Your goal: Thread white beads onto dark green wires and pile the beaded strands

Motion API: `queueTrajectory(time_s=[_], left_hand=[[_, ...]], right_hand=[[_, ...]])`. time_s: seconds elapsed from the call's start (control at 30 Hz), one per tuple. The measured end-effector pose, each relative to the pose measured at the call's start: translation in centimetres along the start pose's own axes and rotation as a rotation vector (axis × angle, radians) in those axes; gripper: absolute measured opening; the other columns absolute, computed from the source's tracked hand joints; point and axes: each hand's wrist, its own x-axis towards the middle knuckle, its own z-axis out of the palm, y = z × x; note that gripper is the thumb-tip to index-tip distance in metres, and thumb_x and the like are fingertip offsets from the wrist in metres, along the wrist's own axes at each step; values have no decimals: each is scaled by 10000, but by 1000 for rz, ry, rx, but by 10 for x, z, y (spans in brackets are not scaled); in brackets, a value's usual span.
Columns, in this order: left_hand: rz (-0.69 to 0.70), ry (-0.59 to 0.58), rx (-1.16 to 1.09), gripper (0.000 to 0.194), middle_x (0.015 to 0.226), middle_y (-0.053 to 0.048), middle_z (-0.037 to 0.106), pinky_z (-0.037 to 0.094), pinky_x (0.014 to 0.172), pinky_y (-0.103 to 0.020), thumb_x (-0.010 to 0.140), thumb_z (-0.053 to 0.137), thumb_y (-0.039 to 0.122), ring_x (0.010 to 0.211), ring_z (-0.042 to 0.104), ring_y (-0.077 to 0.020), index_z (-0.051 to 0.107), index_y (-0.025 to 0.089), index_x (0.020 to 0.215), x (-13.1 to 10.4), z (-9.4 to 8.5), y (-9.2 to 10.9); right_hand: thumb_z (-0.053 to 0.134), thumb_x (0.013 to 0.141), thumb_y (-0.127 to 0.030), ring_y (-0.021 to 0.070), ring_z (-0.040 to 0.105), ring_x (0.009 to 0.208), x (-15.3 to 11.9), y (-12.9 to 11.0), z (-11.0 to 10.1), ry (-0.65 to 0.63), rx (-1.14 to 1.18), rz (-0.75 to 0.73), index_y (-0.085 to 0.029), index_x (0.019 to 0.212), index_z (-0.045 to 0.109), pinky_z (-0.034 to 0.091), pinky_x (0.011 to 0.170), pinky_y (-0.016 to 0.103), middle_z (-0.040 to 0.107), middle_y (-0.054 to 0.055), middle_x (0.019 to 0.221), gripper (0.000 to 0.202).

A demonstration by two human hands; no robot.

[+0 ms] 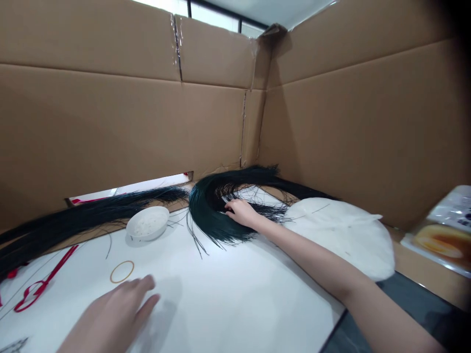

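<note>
A curved bundle of thin dark green strands [206, 215] lies at the middle of the white board [235, 294], with loose ends poking out at the front. My right hand [242, 214] reaches into the inside of this curve, fingers bent and pinched at the strands; how many they hold is too small to tell. Over the front left of the board hovers my left hand [117, 306], slightly blurred, thumb and fingers apart and nothing between them. Just beyond its fingertips lies a tan rubber band [122, 272]. A white bowl [148, 224] with small pale bits inside stands farther back.
Another long bundle of dark strands [84, 213] runs along the back left. A red ribbon [46, 282] lies at left. Right of my forearm is a round white cloth-like piece [338, 235]. Cardboard walls [121, 122] enclose the back and right; a printed plastic package [441, 240] sits at far right.
</note>
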Motion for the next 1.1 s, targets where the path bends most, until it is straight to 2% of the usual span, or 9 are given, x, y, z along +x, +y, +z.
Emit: queueTrajectory(time_s=[0.03,0.1,0.17,0.27,0.37,0.53,0.63,0.83,1.1], left_hand=[[41,-50,3,217,765,-46,632,457,607,-312,827,389,279,671,603,-192,594,209,824,17,0,17],[139,-56,-48,231,824,-60,618,454,644,-308,830,356,214,732,599,-193,584,192,857,53,4,50],[222,23,-121,250,860,-73,604,451,663,-307,824,342,166,785,588,-200,578,173,905,89,15,74],[246,133,-208,298,971,-76,577,438,731,-299,820,336,120,877,556,-189,539,172,1032,131,40,89],[215,178,-262,311,967,-83,571,439,740,-290,806,358,91,870,549,-181,537,163,1050,155,62,88],[225,210,-380,243,816,-68,597,446,730,-291,800,385,98,781,556,-174,622,149,782,166,73,81],[192,246,-474,210,837,-57,605,451,736,-273,787,424,111,780,564,-157,630,153,782,166,75,76],[111,301,-617,178,784,-46,615,466,674,-269,743,485,104,709,577,-147,655,158,751,166,80,71],[64,477,-745,188,783,-46,612,449,602,-259,780,470,151,665,551,-134,642,157,855,154,72,82]], right_hand=[[488,800,-208,198,547,865,0,1,3,4,-10,3,-122,947,609,374,743,261,615,112,916,209],[471,811,-201,200,541,869,1,2,7,13,-30,13,-116,954,604,377,759,270,600,119,922,213],[458,816,-195,202,541,864,1,3,11,22,-49,29,-109,957,599,382,764,273,586,126,938,218],[472,801,-186,216,551,837,2,6,14,27,-83,60,-90,934,604,394,746,284,584,140,924,210],[487,784,-165,218,564,780,2,8,15,21,-113,77,-101,849,625,402,703,285,603,127,841,165],[500,783,-169,216,539,829,3,10,18,85,-122,52,-124,845,615,380,724,292,594,109,849,139],[520,786,-218,202,514,880,5,9,21,135,-95,5,-148,887,599,358,760,288,583,79,886,147],[496,805,-188,166,525,793,11,12,30,193,-40,-80,-157,807,606,335,725,278,585,44,774,115],[414,840,-178,152,500,733,2,-3,25,276,-8,-261,-145,744,593,328,727,290,575,54,735,206]])
